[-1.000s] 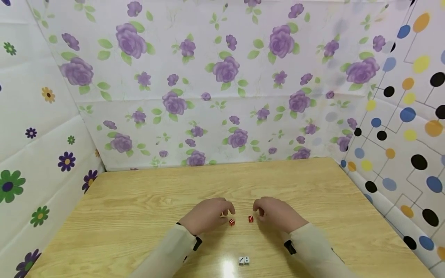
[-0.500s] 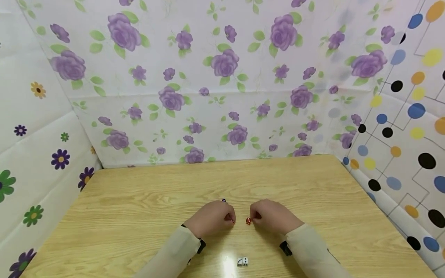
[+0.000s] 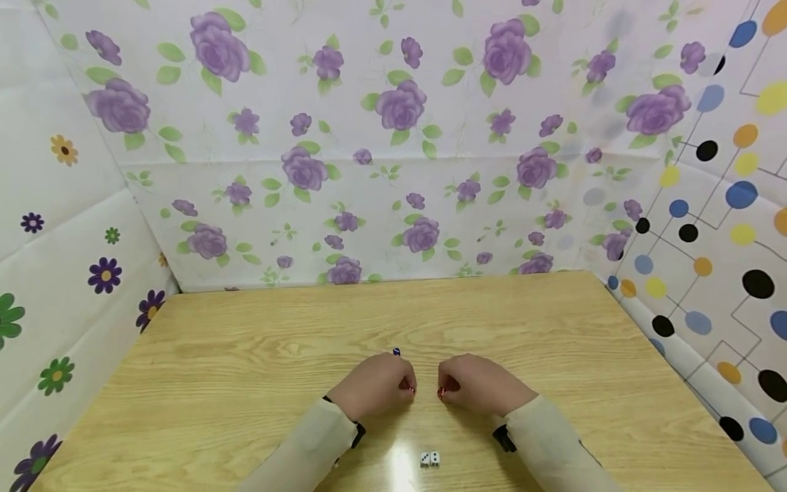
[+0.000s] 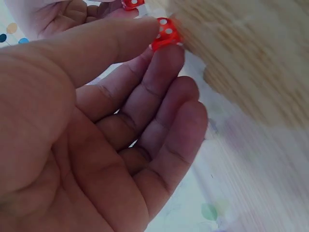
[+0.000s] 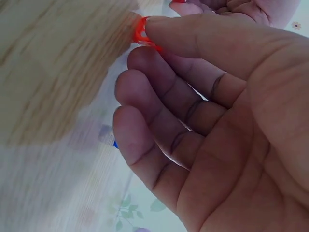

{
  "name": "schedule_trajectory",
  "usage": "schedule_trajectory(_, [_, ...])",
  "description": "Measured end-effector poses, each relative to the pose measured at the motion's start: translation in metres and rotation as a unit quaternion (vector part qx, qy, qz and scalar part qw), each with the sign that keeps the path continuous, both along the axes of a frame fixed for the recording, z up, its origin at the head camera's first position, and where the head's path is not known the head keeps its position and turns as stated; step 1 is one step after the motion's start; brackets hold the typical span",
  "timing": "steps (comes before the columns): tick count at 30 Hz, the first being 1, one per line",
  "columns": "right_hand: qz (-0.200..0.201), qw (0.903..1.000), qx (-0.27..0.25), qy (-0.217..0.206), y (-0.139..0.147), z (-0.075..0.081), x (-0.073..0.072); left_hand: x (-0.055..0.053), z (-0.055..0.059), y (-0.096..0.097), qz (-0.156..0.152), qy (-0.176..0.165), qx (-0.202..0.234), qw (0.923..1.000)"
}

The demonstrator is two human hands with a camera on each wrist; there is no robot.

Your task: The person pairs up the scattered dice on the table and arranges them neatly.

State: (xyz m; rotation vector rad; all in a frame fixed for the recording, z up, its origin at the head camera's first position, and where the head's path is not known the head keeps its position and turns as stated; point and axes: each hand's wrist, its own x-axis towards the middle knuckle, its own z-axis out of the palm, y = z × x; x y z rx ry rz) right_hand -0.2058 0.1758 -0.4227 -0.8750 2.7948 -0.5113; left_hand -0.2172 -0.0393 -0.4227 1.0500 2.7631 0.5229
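Note:
My left hand (image 3: 380, 387) pinches a red die (image 4: 166, 34) with white dots between thumb and fingertips. Across a small gap, my right hand (image 3: 479, 384) holds a second red die (image 5: 143, 33) the same way, its thumb covering part of it. In the head view only slivers of both red dice show at the fingertips, low over the wooden table (image 3: 295, 321). Just beyond the left hand's knuckles lies a dark blue die (image 3: 396, 351). Two white dice (image 3: 430, 459) sit side by side nearer to me, between the forearms.
A cloth with purple roses (image 3: 307, 167) hangs behind the table's far edge. Flower-printed cloth (image 3: 74, 273) walls the left side, dotted cloth (image 3: 701, 273) the right. Dark bands (image 3: 504, 439) circle both wrists below beige sleeves.
Both hands have closed their fingertips on the red dice, which lay on the table a second ago. The blue die has come into view behind the left hand. The white dice stay put.

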Motion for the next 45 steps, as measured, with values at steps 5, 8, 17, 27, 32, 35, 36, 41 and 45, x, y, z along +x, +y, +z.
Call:
schedule_trajectory(5, [0.012,0.9999,-0.001,-0.006,0.000,0.001,0.002,0.004,0.005,0.003,-0.007,0.002,-0.011,0.9999])
schedule_trajectory(8, [0.014,0.9999,0.003,-0.006,0.000,0.002,0.003,0.005,0.008,0.004,-0.010,0.002,-0.012,0.9999])
schedule_trajectory(17, [0.000,1.0000,0.003,0.007,-0.003,0.006,0.006,0.007,0.012,-0.001,-0.002,-0.020,-0.009,0.9998])
schedule_trajectory(27, [-0.013,0.9998,0.006,0.016,-0.006,0.003,0.005,0.008,0.014,0.000,-0.007,-0.013,-0.006,0.9999])
schedule_trajectory(32, [-0.004,0.9998,0.011,0.016,-0.007,0.007,0.007,0.008,0.013,0.000,-0.012,-0.006,-0.011,0.9998])
schedule_trajectory(35, [0.005,0.9999,0.008,0.010,-0.007,0.007,0.008,0.009,0.012,0.000,-0.015,-0.008,-0.011,0.9998])
schedule_trajectory(36, [0.009,0.9999,0.006,0.009,-0.007,0.007,0.008,0.009,0.012,0.000,-0.016,-0.008,-0.011,0.9998])
schedule_trajectory(41, [0.037,0.9993,-0.005,0.009,-0.008,0.005,0.008,0.010,0.011,0.002,-0.017,-0.015,-0.015,0.9996])
schedule_trajectory(45, [0.048,0.9987,-0.003,0.018,-0.009,0.004,0.008,0.010,0.010,0.003,-0.019,-0.020,-0.016,0.9995])
